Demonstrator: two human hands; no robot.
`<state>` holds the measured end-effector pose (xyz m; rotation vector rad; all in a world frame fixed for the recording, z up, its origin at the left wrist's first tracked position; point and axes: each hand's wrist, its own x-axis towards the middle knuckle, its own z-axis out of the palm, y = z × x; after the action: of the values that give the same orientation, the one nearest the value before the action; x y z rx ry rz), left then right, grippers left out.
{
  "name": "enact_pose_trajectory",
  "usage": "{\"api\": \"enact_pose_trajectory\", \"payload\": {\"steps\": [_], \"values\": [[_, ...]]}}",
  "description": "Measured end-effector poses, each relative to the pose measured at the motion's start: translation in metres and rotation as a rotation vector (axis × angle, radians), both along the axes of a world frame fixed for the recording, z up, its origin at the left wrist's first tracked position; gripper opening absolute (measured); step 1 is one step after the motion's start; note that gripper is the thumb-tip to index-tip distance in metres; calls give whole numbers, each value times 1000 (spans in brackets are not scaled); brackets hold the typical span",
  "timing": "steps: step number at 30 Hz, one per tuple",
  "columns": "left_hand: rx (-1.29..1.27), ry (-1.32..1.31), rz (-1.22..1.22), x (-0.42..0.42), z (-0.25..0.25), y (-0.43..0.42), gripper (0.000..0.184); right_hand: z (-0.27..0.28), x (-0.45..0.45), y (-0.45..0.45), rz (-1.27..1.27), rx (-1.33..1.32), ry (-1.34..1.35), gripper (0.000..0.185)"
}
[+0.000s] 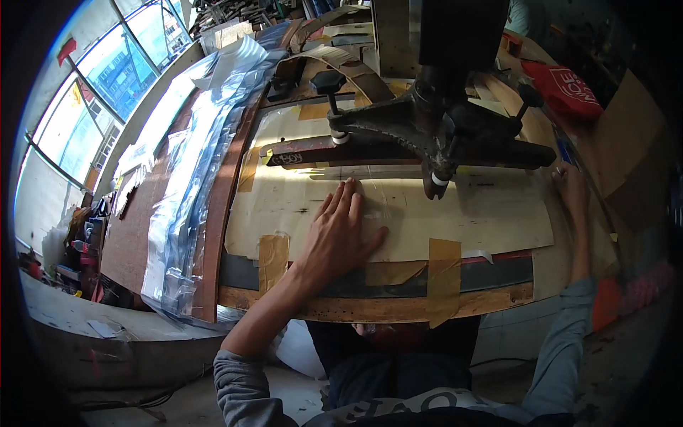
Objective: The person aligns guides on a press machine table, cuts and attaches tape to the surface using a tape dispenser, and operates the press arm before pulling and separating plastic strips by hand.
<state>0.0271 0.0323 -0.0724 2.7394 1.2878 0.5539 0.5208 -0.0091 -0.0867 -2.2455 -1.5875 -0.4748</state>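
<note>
My left hand (343,226) lies flat on a pale sheet (405,224), fingers stretched toward the dark metal bar (341,154) of a press. The press has a black frame with adjusting knobs and stands over the sheet. Brown tape (445,277) holds the sheet's near side to the board (341,309) below. At the right, my right hand (570,185) is beside the sheet's right edge, near the bar's end. Its fingers look curled, and whatever they may hold is too small to make out.
Clear plastic film (188,206) lies over a brown board (135,235) on the left. A red bag (562,89) and a cardboard piece (637,142) are at the right. Curved strips (348,64) lie behind the press. Windows (117,67) stand at the upper left.
</note>
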Motion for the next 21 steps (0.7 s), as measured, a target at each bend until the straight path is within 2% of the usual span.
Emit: {"api": "enact_pose_trajectory", "payload": {"steps": [3, 4, 7, 10, 12, 19, 21], "values": [[1, -15, -11, -1, -2, 3, 70, -3, 14, 4, 29, -36, 22, 21], [-11, -24, -32, 0, -3, 5, 69, 19, -2, 2, -21, -176, 71, 21], [-53, -37, -49, 2, -7, 5, 68, 11, 5, -3, 158, -4, 18, 20], [-43, -30, -23, 6, -8, 5, 66, 2, 1, 5, 120, 2, -80, 18], [11, -58, -33, 6, -15, 8, 62, 8, -2, 5, 104, -42, -81, 18], [-31, -92, -64, 8, -13, 7, 51, 12, -5, 5, 32, -117, -79, 19], [-33, -85, -63, 8, -13, 6, 49, 5, 4, 7, 57, -75, -102, 19]]}}
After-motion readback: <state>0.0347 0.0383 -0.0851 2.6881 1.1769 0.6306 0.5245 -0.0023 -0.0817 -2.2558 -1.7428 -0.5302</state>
